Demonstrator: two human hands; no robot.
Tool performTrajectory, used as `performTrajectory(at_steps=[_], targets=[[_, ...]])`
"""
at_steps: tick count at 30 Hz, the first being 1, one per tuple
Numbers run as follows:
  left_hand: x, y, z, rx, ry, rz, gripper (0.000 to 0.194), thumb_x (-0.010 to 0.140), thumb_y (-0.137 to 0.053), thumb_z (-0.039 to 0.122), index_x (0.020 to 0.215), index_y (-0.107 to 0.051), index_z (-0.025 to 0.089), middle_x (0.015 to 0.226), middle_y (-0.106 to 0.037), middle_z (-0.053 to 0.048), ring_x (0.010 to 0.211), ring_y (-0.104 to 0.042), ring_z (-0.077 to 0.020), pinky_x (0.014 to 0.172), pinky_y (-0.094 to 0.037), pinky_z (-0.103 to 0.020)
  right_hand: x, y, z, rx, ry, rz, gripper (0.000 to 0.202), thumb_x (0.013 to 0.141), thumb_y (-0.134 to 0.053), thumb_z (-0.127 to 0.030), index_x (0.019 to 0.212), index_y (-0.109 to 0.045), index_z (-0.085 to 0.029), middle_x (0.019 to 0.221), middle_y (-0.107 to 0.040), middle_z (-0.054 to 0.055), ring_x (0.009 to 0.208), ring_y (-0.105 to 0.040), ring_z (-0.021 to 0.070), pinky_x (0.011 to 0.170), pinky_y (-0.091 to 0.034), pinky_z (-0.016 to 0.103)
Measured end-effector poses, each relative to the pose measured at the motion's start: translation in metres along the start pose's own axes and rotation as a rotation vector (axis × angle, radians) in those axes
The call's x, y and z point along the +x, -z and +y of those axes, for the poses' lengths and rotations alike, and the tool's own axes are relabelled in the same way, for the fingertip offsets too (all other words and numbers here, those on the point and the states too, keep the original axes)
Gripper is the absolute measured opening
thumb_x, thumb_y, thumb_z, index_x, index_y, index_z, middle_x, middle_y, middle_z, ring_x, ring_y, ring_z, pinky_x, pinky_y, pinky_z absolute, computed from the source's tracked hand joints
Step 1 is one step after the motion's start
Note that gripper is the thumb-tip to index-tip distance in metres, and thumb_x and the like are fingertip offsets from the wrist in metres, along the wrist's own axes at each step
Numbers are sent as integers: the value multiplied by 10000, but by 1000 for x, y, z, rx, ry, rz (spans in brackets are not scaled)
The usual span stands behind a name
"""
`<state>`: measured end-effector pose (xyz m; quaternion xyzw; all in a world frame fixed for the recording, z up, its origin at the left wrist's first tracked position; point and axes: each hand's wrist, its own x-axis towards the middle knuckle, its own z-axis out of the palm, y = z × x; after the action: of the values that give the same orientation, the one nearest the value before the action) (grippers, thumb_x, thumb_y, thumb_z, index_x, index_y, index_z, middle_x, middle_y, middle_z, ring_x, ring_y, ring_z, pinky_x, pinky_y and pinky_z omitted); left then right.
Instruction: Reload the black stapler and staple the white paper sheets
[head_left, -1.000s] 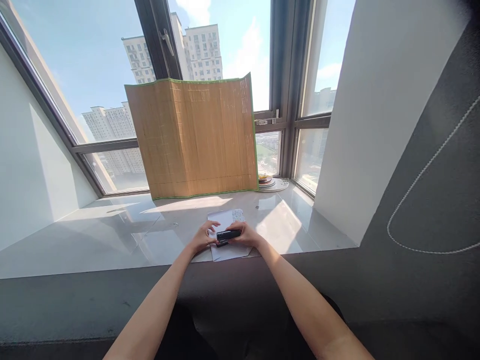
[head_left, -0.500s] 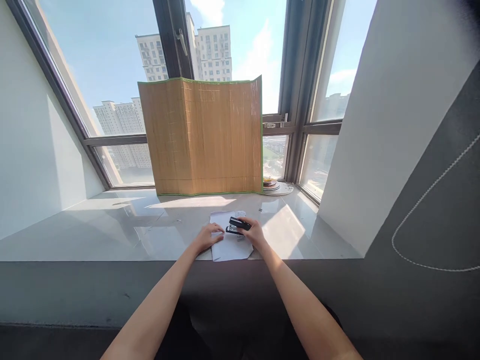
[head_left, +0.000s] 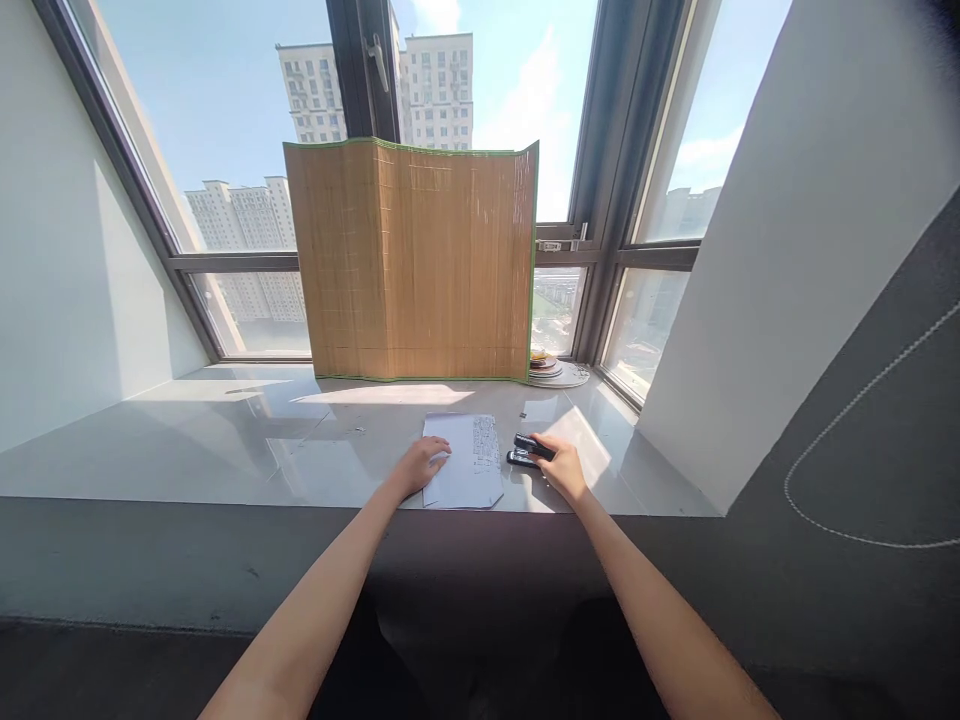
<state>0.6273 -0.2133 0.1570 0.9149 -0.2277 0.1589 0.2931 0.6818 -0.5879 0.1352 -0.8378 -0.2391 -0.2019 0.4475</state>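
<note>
White sheets of paper lie near the front edge of the window sill, with dark writing down their right side. My left hand rests on the left edge of the paper, fingers stretched out and holding nothing. To the right of the paper, my right hand is closed round a black stapler, whose front end points left toward the sheets. The stapler is apart from the paper, at or just above the sill; I cannot tell if it touches.
A bamboo mat with green edging stands against the window. Behind its right side sits a stack of round plates or discs. A tiny dark bit lies on the tiled sill. A beaded cord hangs at the right wall.
My right hand has carried the stapler off the paper to the right, uncovering the writing. My left hand stays at the paper's left edge, now lying flatter on it. The view has shifted slightly.
</note>
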Motion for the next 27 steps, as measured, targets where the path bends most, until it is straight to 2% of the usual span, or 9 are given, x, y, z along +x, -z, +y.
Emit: performTrajectory(at_steps=[3,6,9,12,15,18,21,24,27], targets=[[0,-1,9,19,-46,22,226,964,-586,168,1065,-780,227,1273,-746,-120,1228,-670,-281,1131,-497,-500,-1,-4,-9,3,8,-21,368,821,-713,-229,1180,-785,-271,1100,-785,109,1040,-731,329,980,-552,524],[-1,-7,29,59,-63,2,268,1000,-546,186,1132,-777,224,1316,-728,-126,1258,-658,-283,1137,-502,-494,1,-7,-16,9,60,-62,355,841,-707,-230,1187,-774,-273,1072,-775,101,1015,-717,306,958,-548,486],[-2,-19,54,54,-114,-156,357,1017,-599,315,1343,-732,258,1475,-660,-126,1384,-595,-317,1208,-445,-513,1,-6,-20,18,96,-90,352,853,-693,-223,1197,-761,-259,1068,-763,96,999,-701,287,934,-539,458],[-1,-27,71,56,-139,-334,499,1049,-553,385,1547,-592,372,1662,-505,-72,1535,-449,-371,1272,-326,-604,0,-4,-24,-54,120,-105,360,871,-690,-218,1224,-749,-255,1073,-746,99,1021,-688,291,923,-516,449],[2,-26,77,89,-84,-407,557,1048,-516,349,1589,-509,480,1729,-402,-3,1599,-324,-435,1252,-247,-730,-2,-3,-31,-189,140,-119,450,896,-686,-202,1337,-719,-286,1097,-737,102,1077,-662,311,941,-481,458],[5,-22,79,94,-63,-443,586,1013,-531,310,1562,-530,514,1720,-416,14,1591,-308,-491,1208,-238,-798,-5,-6,-36,-252,205,-145,541,929,-658,-181,1451,-668,-323,1163,-728,99,1107,-642,308,977,-455,465],[4,-22,84,108,-59,-439,614,1016,-495,299,1581,-489,538,1742,-371,20,1598,-248,-536,1175,-155,-866,-7,-10,-39,-262,265,-157,545,967,-614,-164,1484,-652,-331,1200,-712,106,1102,-630,297,990,-449,460],[3,-26,87,146,-43,-463,633,1036,-453,309,1613,-409,566,1791,-233,43,1622,-142,-550,1153,-47,-901,-8,-13,-43,-285,299,-162,562,989,-591,-161,1525,-620,-329,1210,-698,115,1106,-620,298,980,-458,452],[4,-31,88,155,-56,-466,611,1045,-475,343,1615,-416,554,1803,-197,28,1630,-130,-534,1173,-53,-883,-8,-13,-47,-310,314,-173,546,1010,-565,-175,1533,-612,-324,1232,-696,119,1096,-613,293,956,-464,442]])
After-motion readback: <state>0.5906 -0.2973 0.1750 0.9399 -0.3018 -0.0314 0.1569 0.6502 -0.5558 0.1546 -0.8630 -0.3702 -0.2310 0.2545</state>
